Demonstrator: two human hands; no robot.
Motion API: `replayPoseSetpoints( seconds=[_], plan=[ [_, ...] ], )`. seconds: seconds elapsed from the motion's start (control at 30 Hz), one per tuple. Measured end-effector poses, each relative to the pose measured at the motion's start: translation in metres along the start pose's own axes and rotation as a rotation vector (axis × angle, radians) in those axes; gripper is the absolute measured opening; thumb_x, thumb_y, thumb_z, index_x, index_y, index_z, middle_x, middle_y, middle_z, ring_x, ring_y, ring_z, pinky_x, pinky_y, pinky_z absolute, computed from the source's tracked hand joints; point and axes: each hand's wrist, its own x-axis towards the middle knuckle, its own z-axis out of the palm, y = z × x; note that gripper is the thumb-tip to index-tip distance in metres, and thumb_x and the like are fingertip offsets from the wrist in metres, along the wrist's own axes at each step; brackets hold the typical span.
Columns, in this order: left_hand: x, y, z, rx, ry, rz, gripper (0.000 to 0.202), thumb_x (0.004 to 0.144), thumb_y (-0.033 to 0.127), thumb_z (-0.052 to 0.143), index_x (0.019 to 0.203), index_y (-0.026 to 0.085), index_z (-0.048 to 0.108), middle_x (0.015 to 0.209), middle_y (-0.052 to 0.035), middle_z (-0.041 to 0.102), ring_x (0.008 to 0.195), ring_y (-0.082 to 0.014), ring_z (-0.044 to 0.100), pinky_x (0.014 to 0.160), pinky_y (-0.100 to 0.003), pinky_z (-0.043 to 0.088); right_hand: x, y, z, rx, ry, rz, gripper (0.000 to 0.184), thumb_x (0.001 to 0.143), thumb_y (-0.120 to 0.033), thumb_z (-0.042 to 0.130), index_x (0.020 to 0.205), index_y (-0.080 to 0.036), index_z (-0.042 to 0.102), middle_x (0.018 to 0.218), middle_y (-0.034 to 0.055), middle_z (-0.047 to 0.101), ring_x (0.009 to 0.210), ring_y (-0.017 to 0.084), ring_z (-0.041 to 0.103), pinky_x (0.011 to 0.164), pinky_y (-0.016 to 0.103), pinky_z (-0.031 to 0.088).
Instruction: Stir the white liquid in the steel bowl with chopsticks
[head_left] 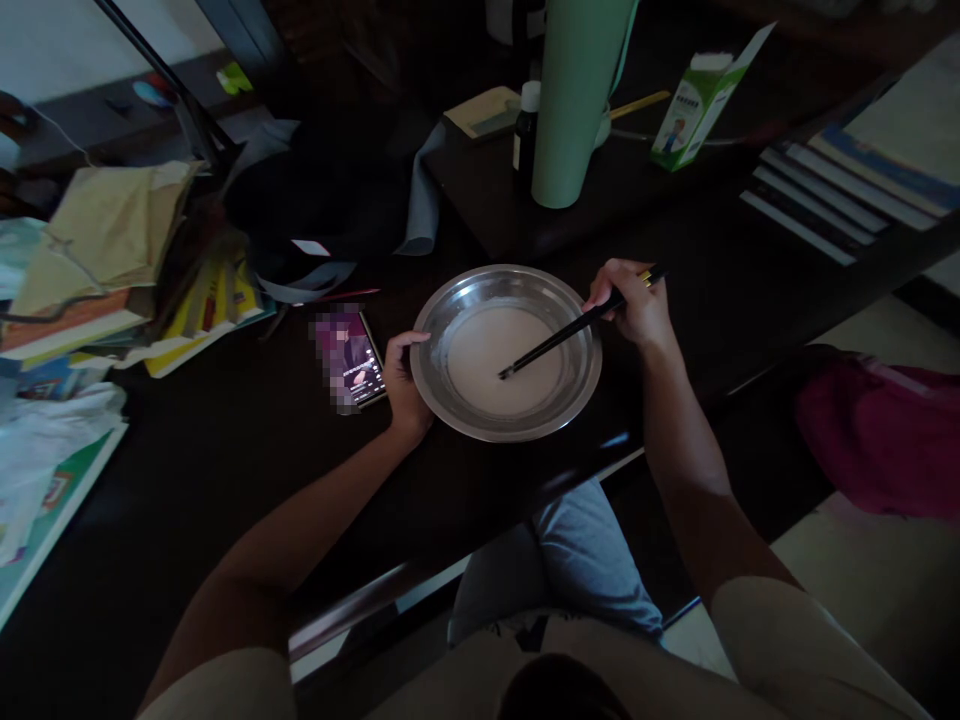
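A shallow metal bowl [450,305] sits on the dark desk and holds a pale, milky batter [480,362]. My left hand [405,378] grips the bowl's left rim, thumb on top. My right hand [634,300] is closed round a pair of dark chopsticks [562,335]. Their tips dip into the batter near the bowl's middle.
A lit phone [351,358] lies just left of the bowl. Stacked books and papers [112,270] crowd the left side. A tall green bottle [574,100], a small dark bottle [526,135], a carton [694,105] and a row of books [847,180] stand behind. A magenta bag [877,435] lies at right.
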Motion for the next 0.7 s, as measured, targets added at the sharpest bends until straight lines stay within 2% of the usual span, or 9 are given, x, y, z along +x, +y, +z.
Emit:
replayPoseSetpoints(
  seconds=[0.13, 0.27, 0.43, 0.6, 0.7],
  plan=[
    [0.0000, 0.0006, 0.0005, 0.004, 0.004, -0.007, 0.028, 0.081, 0.039, 0.090, 0.101, 0.029, 0.073, 0.096, 0.0012, 0.070, 0.087, -0.0185, 0.067, 0.080, -0.033, 0.055, -0.0045, -0.0022, 0.0019, -0.015, -0.131, 0.040, 0.060, 0.076, -0.080, 0.081, 0.058, -0.024, 0.067, 0.055, 0.0005, 0.067, 0.045, 0.011, 0.049, 0.040, 0.027, 0.036],
    [0.0004, 0.0023, 0.0008, 0.023, 0.003, -0.009, 0.029, 0.081, 0.040, 0.090, 0.100, 0.028, 0.071, 0.096, 0.0007, 0.070, 0.088, -0.0190, 0.066, 0.081, -0.034, 0.055, -0.0019, -0.0004, 0.0034, -0.011, -0.082, 0.026, 0.063, 0.074, -0.084, 0.080, 0.060, -0.024, 0.067, 0.056, -0.0001, 0.068, 0.043, 0.010, 0.047, 0.041, 0.027, 0.038],
    [0.0006, 0.0058, 0.0008, 0.020, -0.005, 0.001, 0.029, 0.080, 0.038, 0.091, 0.099, 0.028, 0.072, 0.095, 0.0009, 0.069, 0.086, -0.0183, 0.065, 0.077, -0.033, 0.054, 0.0012, 0.0015, 0.0018, 0.011, 0.007, 0.002, 0.066, 0.076, -0.085, 0.076, 0.054, -0.025, 0.061, 0.048, -0.0011, 0.059, 0.040, 0.010, 0.041, 0.038, 0.028, 0.032],
    [0.0005, 0.0035, -0.0008, 0.006, -0.019, -0.013, 0.027, 0.080, 0.033, 0.090, 0.100, 0.029, 0.073, 0.097, 0.0012, 0.070, 0.087, -0.0183, 0.065, 0.079, -0.033, 0.054, -0.0046, -0.0016, 0.0023, 0.020, -0.119, 0.034, 0.060, 0.077, -0.079, 0.081, 0.058, -0.024, 0.066, 0.055, -0.0001, 0.067, 0.043, 0.009, 0.045, 0.039, 0.027, 0.036],
    [0.0004, 0.0001, -0.0022, 0.009, -0.021, -0.022, 0.027, 0.080, 0.029, 0.089, 0.102, 0.029, 0.072, 0.099, 0.0008, 0.070, 0.089, -0.0189, 0.066, 0.080, -0.033, 0.054, -0.0049, -0.0011, 0.0035, 0.003, -0.120, 0.046, 0.061, 0.076, -0.082, 0.080, 0.061, -0.024, 0.067, 0.060, 0.0004, 0.071, 0.044, 0.009, 0.047, 0.040, 0.026, 0.038]
  ],
)
